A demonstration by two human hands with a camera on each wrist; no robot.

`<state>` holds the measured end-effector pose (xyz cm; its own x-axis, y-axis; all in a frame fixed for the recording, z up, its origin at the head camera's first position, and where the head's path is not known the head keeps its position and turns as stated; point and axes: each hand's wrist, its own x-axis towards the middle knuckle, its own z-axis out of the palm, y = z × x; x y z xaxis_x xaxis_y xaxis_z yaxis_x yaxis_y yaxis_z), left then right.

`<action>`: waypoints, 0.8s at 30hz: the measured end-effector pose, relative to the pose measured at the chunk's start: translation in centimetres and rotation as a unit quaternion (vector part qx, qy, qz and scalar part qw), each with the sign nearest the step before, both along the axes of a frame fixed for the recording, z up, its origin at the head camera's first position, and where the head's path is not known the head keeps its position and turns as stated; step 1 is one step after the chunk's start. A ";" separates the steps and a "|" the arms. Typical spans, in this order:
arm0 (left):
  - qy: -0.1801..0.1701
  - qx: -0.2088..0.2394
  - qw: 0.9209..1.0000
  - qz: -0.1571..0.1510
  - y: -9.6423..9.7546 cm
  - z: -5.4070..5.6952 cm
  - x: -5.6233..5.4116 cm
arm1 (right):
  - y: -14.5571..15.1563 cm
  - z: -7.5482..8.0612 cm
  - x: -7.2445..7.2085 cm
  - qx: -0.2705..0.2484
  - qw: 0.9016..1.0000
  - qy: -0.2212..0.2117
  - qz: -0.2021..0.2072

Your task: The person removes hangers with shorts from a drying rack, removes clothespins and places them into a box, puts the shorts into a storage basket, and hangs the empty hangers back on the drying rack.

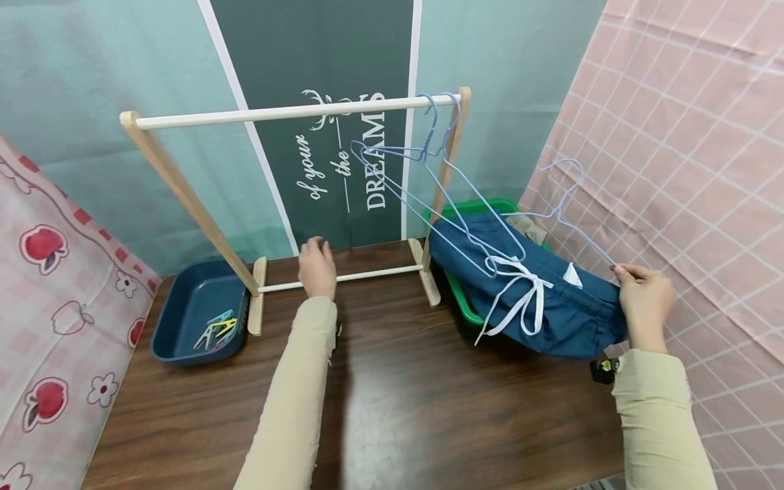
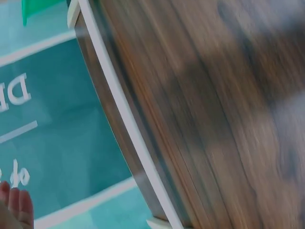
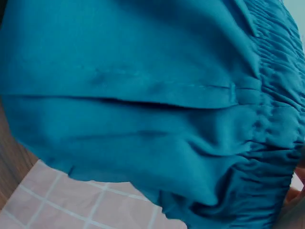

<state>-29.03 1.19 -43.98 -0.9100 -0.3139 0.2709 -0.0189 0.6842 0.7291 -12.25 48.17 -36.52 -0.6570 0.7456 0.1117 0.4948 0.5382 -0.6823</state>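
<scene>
Blue drawstring shorts (image 1: 569, 327) with a white bow (image 1: 527, 289) hang at the right, partly over a green basket (image 1: 465, 306). My right hand (image 1: 646, 303) pinches the right end of their waistband, where the arm of a lilac wire hanger (image 1: 586, 238) meets it. The hanger's hook stands up above the waistband. In the right wrist view, the shorts (image 3: 143, 114) fill most of the picture and hide nearly all of that hand. My left hand (image 1: 316, 269) holds nothing and hovers near the lower bar of a clothes rack (image 1: 300, 111), its fingers loosely bent.
Several lilac hangers (image 1: 465, 180) dangle from the rack's right end, overlapping the shorts in the head view. Left of the rack stands a dark blue bin (image 1: 168, 327) with coloured clothespins (image 1: 217, 330). A small black object (image 1: 603, 371) lies under the right hand.
</scene>
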 end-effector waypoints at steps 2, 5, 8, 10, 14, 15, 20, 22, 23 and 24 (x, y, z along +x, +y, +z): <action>0.010 0.007 1.000 0.022 -1.3 0.1 -0.2 | 0.0 0.2 0.1 0.014 1.000 -0.018 -0.005; 0.023 0.019 0.998 0.055 -3.4 0.4 -0.3 | 0.2 0.5 0.2 0.024 0.998 -0.050 -0.001; 0.029 0.032 0.996 0.084 -5.5 0.6 -0.3 | 0.6 0.8 0.4 0.021 0.997 -0.076 0.010; 0.025 0.043 0.993 0.105 -6.8 0.7 -0.3 | 0.9 1.0 0.6 0.019 0.996 -0.081 0.011; 0.014 0.063 0.986 0.152 -9.1 1.1 -0.3 | 1.7 1.3 1.1 0.015 0.997 -0.074 -0.001; 0.011 0.069 0.984 0.162 -9.6 1.3 -0.3 | 1.7 1.3 1.2 0.018 0.997 -0.069 -0.005; 0.022 0.098 0.975 0.197 -12.0 2.1 -0.4 | 1.5 1.3 1.2 0.023 0.998 -0.050 -0.019; 0.030 0.118 0.971 0.207 -12.7 2.2 -0.5 | 1.5 1.2 1.2 0.024 0.998 -0.046 -0.024; 0.036 0.128 0.969 0.210 -13.0 2.2 -0.5 | 1.5 1.2 1.2 0.023 0.998 -0.047 -0.026; 0.038 0.134 0.967 0.212 -13.3 2.2 -0.6 | 1.5 1.1 1.2 0.026 0.998 -0.049 -0.027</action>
